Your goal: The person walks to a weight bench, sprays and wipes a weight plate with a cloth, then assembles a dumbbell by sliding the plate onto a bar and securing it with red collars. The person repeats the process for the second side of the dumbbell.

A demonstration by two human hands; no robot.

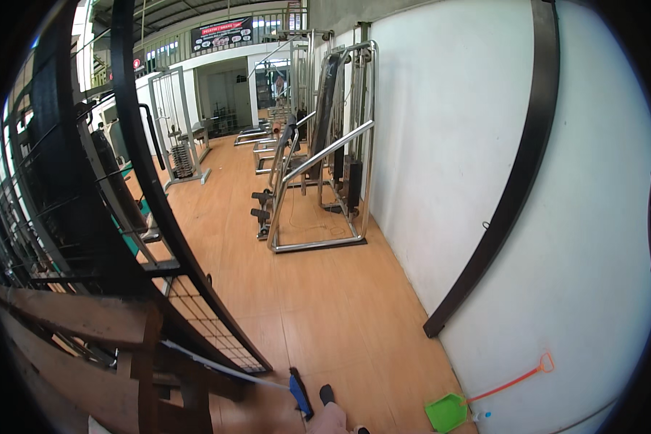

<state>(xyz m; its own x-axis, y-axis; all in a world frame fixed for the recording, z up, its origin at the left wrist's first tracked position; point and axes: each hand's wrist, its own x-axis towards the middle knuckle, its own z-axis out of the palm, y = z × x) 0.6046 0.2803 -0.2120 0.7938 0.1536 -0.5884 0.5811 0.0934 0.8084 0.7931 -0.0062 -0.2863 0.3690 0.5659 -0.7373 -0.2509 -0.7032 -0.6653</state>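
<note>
Because your hands lie outside the view, I cannot tell whether your grip is spread or closed. Just left of your foot (327, 394), the blue-headed broom (300, 395) sits at bottom centre, its pale handle slanting toward the lower left; the green dustpan (447, 414) is at lower right, beside the white wall (448, 159).

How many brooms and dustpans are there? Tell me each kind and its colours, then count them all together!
Brooms: 1, the broom with a blue head and a pale handle
Dustpans: 1, the dustpan with a green pan and an orange-red handle
Total: 2
</note>
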